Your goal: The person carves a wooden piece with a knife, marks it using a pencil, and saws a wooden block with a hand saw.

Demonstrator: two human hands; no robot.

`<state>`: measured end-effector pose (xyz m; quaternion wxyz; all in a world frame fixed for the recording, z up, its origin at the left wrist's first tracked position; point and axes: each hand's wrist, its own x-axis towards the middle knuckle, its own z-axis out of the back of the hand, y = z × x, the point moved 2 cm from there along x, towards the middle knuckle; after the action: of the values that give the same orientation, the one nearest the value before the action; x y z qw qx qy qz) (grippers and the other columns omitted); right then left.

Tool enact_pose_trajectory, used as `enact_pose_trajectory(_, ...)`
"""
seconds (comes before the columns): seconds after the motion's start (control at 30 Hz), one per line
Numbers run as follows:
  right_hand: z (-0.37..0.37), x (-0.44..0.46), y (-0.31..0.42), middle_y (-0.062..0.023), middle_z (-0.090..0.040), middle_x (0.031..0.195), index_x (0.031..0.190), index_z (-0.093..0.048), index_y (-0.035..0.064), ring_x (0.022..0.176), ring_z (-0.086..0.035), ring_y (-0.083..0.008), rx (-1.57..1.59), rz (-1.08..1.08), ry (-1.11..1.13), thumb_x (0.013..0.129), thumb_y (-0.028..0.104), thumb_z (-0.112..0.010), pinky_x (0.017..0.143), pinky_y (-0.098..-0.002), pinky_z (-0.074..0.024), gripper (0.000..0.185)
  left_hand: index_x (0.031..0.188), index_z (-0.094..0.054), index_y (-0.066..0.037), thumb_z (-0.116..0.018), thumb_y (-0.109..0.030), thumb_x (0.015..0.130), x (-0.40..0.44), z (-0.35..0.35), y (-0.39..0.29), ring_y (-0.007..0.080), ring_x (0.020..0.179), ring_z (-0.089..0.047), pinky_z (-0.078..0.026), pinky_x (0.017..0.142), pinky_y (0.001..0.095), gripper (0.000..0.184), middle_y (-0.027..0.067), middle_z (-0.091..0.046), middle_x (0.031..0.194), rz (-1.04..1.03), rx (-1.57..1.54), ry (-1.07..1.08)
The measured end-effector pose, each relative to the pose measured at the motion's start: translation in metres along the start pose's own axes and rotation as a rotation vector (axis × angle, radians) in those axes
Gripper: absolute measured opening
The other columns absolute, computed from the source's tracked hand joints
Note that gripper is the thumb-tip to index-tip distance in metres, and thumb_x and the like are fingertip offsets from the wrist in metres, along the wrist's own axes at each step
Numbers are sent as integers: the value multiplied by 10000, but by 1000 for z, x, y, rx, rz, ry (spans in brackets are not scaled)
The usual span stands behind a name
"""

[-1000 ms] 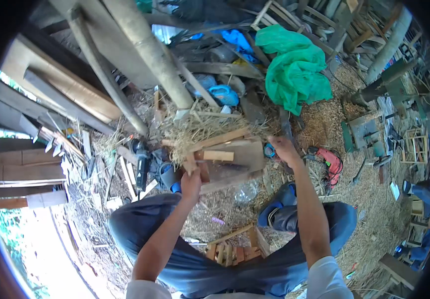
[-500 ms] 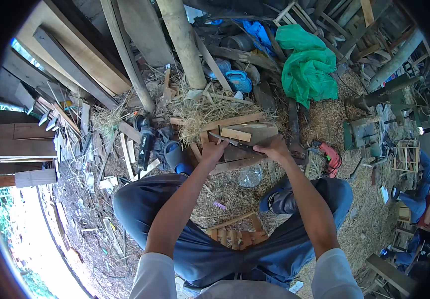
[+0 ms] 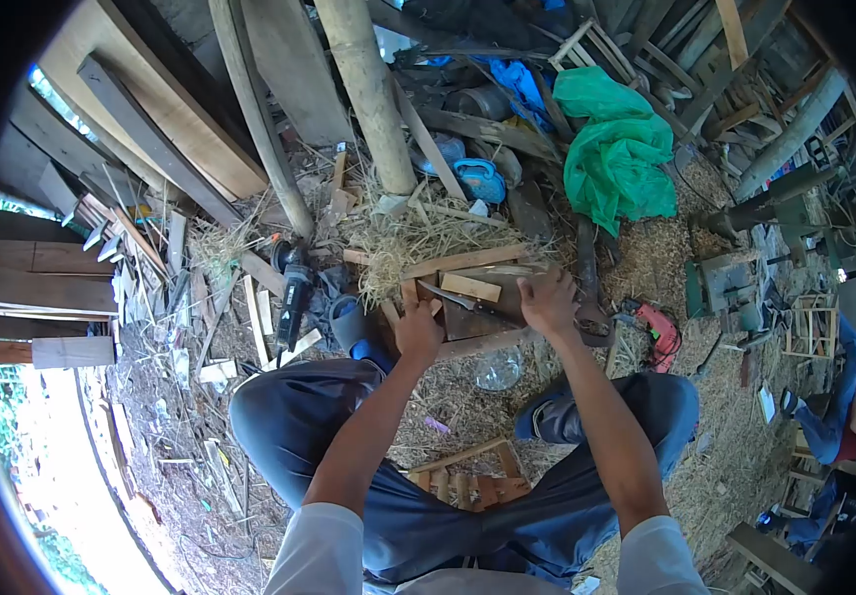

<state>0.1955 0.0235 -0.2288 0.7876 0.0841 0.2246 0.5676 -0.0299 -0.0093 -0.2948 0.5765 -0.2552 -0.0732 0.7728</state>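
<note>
Knife (image 3: 481, 309) on wooden board (image 3: 462, 325), long axis ten (blade) to four (handle), handle toward right hand (image 3: 549, 302), spread and seemingly empty, knife at its nine o'clock; left hand (image 3: 418, 329) half-curled at seven, hold unclear.

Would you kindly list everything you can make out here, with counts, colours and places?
Knife: 1, dark handle, grey blade, on the board
Board: 1, brown, before the person
Block: 1, tan, beside the knife
Straw: one heap, pale, beyond the board
Grinder: 1, black, left
Drill: 1, red, right
Clear plastic: 1, colourless, nearer than the board
Slatted frame: 1, light brown, between the legs
Sheet: 1, green, top right
Post: 1, pale, top centre
Planks: several, brown and grey, top left
Trousers: 1 pair, dark blue, worn
Hands: 2, bare, at the board
</note>
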Motion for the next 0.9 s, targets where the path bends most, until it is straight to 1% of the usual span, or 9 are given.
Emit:
enact_pose_trajectory(0.27, 30, -16, 18, -208, -554, 1062, 995, -609, 35, 1067, -525, -380, 61, 383, -161, 875, 244, -591, 833, -494, -468, 241, 918, -663, 35, -672, -219, 690, -3, 51, 29, 389, 848, -669, -545, 748, 440, 341, 238, -676, 909, 192, -39, 131)
enact_pose_trajectory(0.33, 31, -34, 35, -177, -628, 867, 914, -635, 43, 890, -611, -350, 204, 360, 199, 874, 188, -575, 758, -446, -495, 162, 963, -645, 79, -677, -235, 700, -3, 66, 44, 396, 840, -673, -553, 736, 426, 410, 255, -672, 941, 128, -37, 157)
enact_pose_trajectory(0.43, 7, -51, 41, -169, -656, 834, 979, -627, 37, 802, -641, -331, 322, 553, 335, 877, 166, -590, 718, -422, -497, 168, 979, -629, 105, -702, -260, 688, -12, 73, 33, 336, 745, -697, -550, 659, 381, 472, 242, -686, 880, 125, -197, 323)
enact_pose_trajectory(0.5, 10, -65, 55, -168, -665, 889, 1024, -627, 33, 830, -647, -307, 293, 598, 452, 887, 156, -591, 723, -394, -502, 188, 802, -677, 32, -726, -258, 723, -35, 102, -7, 170, 567, -615, -464, 523, 303, 304, 107, -662, 683, 57, -491, 328)
enact_pose_trajectory(0.6, 31, -76, 76, -157, -675, 880, 1051, -618, 10, 824, -669, -251, 356, 591, 540, 921, 145, -571, 716, -368, -506, 193, 825, -640, -4, -683, -166, 794, -40, 124, -41, 92, 493, -510, -373, 451, 257, 171, 35, -605, 640, 142, -902, 508)
enact_pose_trajectory(0.67, 68, -84, 92, -136, -686, 891, 1059, -613, -17, 802, -672, -175, 714, 368, 655, 946, 117, -549, 702, -324, -504, 187, 872, -600, -33, -637, -107, 842, -39, 154, -62, 49, 474, -424, -315, 444, 219, 88, -27, -528, 602, 57, -978, 488)
enact_pose_trajectory(0.8, 117, -66, 88, -98, -679, 874, 1031, -614, -22, 801, -659, -127, 659, 313, 528, 949, 80, -541, 695, -293, -504, 150, 1011, -525, -45, -587, -120, 864, -41, 217, -97, 80, 616, -434, -350, 515, 216, 176, -7, -491, 760, -52, -1204, 877)
enact_pose_trajectory(0.87, 125, -53, 72, -34, -618, 806, 1052, -608, 13, 681, -581, -107, 1066, 358, 346, 932, 96, -582, 623, -267, -461, 148, 1096, -457, -67, -507, -156, 898, -34, 223, -105, 135, 724, -461, -387, 567, 258, 223, 51, -476, 919, -57, -1630, 1129)
enact_pose_trajectory(0.9, 128, -48, 64, -34, -618, 806, 1052, -608, 13, 681, -581, -107, 1061, 337, 342, 932, 96, -582, 623, -267, -461, 148, 1170, -412, -73, -445, -174, 915, -23, 213, -99, 188, 782, -482, -417, 612, 300, 276, 96, -467, 1013, -61, -1700, 1198)
